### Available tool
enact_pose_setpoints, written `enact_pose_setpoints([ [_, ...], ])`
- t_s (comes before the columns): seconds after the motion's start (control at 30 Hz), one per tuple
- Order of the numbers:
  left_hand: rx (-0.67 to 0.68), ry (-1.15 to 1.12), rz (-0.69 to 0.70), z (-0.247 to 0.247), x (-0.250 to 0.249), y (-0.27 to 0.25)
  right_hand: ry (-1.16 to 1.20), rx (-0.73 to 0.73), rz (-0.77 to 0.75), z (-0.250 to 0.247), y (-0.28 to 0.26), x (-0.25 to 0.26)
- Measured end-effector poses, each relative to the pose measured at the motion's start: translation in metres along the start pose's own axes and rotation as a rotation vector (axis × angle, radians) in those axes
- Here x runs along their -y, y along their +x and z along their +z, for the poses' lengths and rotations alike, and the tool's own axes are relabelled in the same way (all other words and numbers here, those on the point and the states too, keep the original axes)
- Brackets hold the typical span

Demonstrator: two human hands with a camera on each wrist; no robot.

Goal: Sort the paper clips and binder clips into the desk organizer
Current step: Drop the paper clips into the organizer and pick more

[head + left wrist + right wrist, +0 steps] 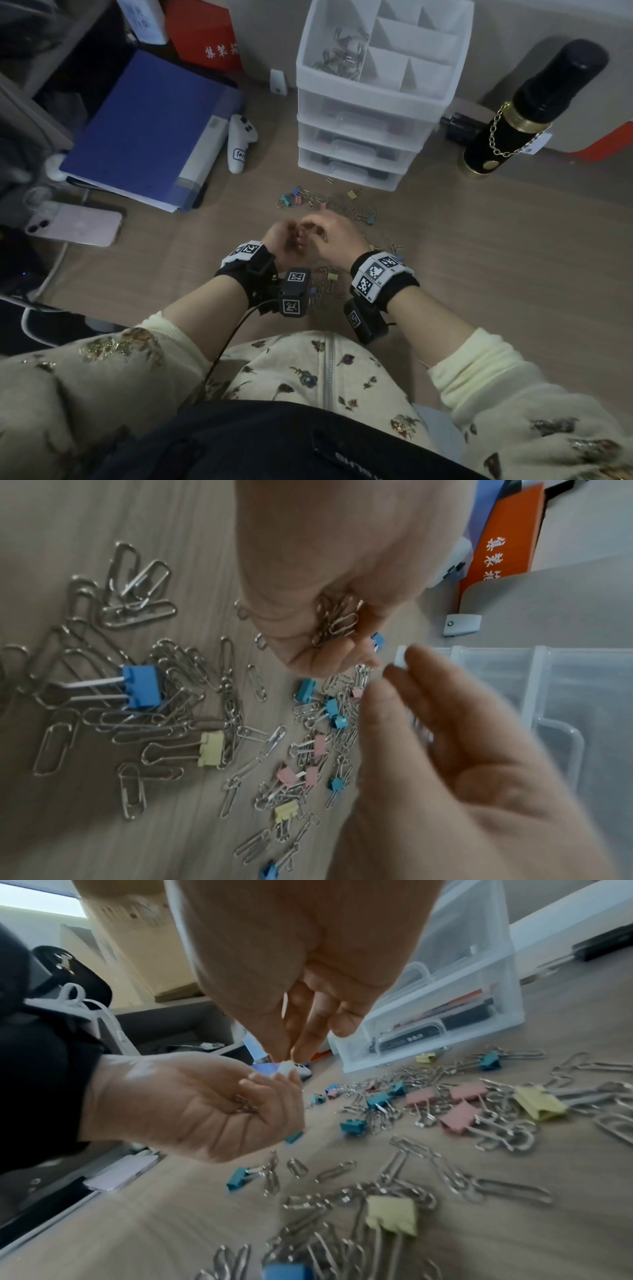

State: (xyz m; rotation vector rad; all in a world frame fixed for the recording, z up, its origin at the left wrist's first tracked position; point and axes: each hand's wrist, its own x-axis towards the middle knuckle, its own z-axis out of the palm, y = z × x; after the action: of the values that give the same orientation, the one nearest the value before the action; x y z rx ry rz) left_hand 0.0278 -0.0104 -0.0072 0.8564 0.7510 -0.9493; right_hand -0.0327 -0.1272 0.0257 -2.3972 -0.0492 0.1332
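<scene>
My left hand (279, 240) is cupped palm-up with its fingers curled round a bunch of silver paper clips (334, 622), also seen in the palm (246, 1107). My right hand (329, 233) hangs just over it with fingers stretched, tips near the left fingertips (291, 1050); I see no clip plainly held. Loose paper clips and blue, pink and yellow binder clips (329, 205) lie scattered on the desk around and beyond both hands (205, 710). The clear drawer organizer (359, 102) stands behind them; its top left compartment (342, 51) holds several clips.
A blue folder (147, 126) and a pink phone (75, 226) lie at the left. A white controller (239, 144) sits beside the organizer. At the right stands a black and gold bottle (527, 109). A red box (205, 34) is at the back.
</scene>
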Motion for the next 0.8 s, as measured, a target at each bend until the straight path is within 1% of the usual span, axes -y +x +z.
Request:
enact_pose_setpoints([
  [0.07, -0.021, 0.059, 0.001, -0.005, -0.004, 0.001, -0.047, 0.038, 0.031, 0.006, -0.001, -0.009],
  [0.2, -0.063, 0.116, 0.002, -0.009, -0.002, 0.001, -0.303, 0.305, 0.142, 0.024, -0.009, -0.023],
  [0.27, -0.079, 0.117, -0.005, -0.012, -0.002, 0.003, -0.364, 0.371, 0.157, 0.033, -0.015, -0.028],
  [0.43, -0.086, 0.139, -0.001, -0.014, -0.002, 0.008, -0.374, 0.397, 0.061, 0.037, -0.021, -0.03],
  [0.53, -0.085, 0.132, 0.003, -0.013, -0.001, 0.008, -0.416, 0.433, 0.044, 0.037, -0.019, -0.028],
  [0.63, -0.095, 0.112, 0.021, -0.018, -0.003, 0.013, -0.378, 0.418, 0.08, 0.035, -0.018, -0.031],
  [0.73, -0.128, 0.087, 0.041, -0.02, -0.006, 0.017, -0.254, 0.351, 0.167, 0.025, -0.016, -0.03],
  [0.8, -0.139, 0.078, 0.053, -0.019, -0.006, 0.018, -0.213, 0.3, 0.173, 0.018, -0.011, -0.026],
])
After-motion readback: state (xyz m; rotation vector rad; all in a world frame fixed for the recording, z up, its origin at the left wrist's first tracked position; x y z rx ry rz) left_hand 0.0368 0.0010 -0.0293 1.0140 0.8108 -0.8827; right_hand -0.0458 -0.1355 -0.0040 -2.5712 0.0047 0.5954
